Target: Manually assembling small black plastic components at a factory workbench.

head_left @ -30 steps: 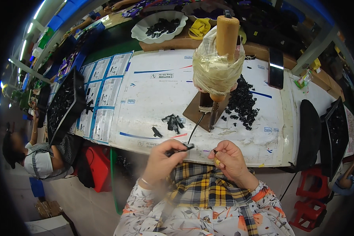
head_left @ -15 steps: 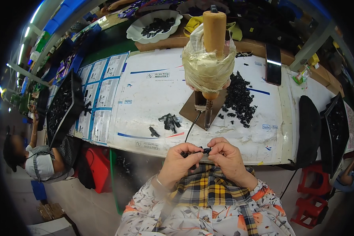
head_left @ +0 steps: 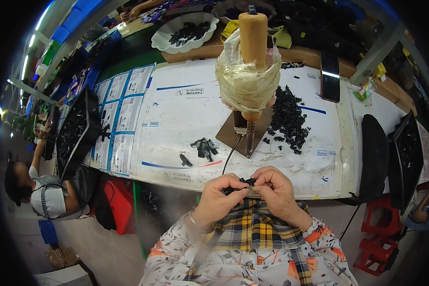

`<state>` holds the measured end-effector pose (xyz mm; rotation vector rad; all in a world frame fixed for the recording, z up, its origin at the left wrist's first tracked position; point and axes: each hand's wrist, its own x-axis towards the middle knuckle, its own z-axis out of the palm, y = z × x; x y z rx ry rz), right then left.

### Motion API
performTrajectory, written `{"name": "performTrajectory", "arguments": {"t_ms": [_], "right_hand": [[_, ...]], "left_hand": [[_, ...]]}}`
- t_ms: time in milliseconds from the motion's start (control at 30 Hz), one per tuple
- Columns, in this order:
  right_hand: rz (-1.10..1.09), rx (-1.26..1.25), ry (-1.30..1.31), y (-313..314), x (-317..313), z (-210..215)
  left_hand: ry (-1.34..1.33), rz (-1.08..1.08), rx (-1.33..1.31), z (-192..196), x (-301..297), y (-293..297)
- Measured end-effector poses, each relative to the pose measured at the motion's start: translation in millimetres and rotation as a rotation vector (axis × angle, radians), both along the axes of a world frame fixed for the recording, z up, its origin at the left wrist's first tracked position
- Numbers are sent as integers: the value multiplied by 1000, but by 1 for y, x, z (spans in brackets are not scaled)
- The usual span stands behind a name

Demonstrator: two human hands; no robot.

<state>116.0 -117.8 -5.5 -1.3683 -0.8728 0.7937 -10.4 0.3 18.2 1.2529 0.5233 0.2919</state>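
At the table's near edge, my left hand (head_left: 218,198) is closed with thumb and forefinger pinching a small black plastic part (head_left: 247,181). My right hand (head_left: 277,193) meets it there, fingertips pinched at the part's right end. More black plastic shows inside the curl of my left hand, mostly hidden by the fingers. Just beyond stands an upright tool with a wooden handle (head_left: 253,38), wrapped in yellowish plastic film (head_left: 247,78), on a brown base plate (head_left: 229,129). Several longer black pieces (head_left: 205,148) lie to the left, and a heap of small black pieces (head_left: 288,119) to the right.
A white scalloped bowl (head_left: 159,42) of black parts stands at the back. Black trays flank the table, the left tray (head_left: 99,114) tilted. A dark phone-like slab (head_left: 330,78) lies back right. A cord runs from the tool. One person sits at left; red stools (head_left: 374,255) stand right.
The black part has turned slightly between my fingertips, and more of its shape shows. Both hands stay in nearly the same place. The person at left has shifted a little.
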Motion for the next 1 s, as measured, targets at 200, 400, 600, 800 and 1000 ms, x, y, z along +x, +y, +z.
{"name": "performTrajectory", "arguments": {"t_ms": [200, 400, 600, 800, 1000], "right_hand": [[-108, -30, 354, 9, -2, 2], [-124, -48, 747, 21, -1, -5], [-92, 23, 927, 26, 4, -2], [-95, 75, 930, 30, 7, 0], [-88, 70, 928, 30, 8, 3]], "left_hand": [[-124, -29, 484, -7, 8, 11], [-220, 69, 1036, -11, 23, 19], [-250, 84, 1229, -9, 29, 26], [-269, 88, 1288, -2, 34, 29], [-266, 85, 1287, 0, 35, 29]]}}
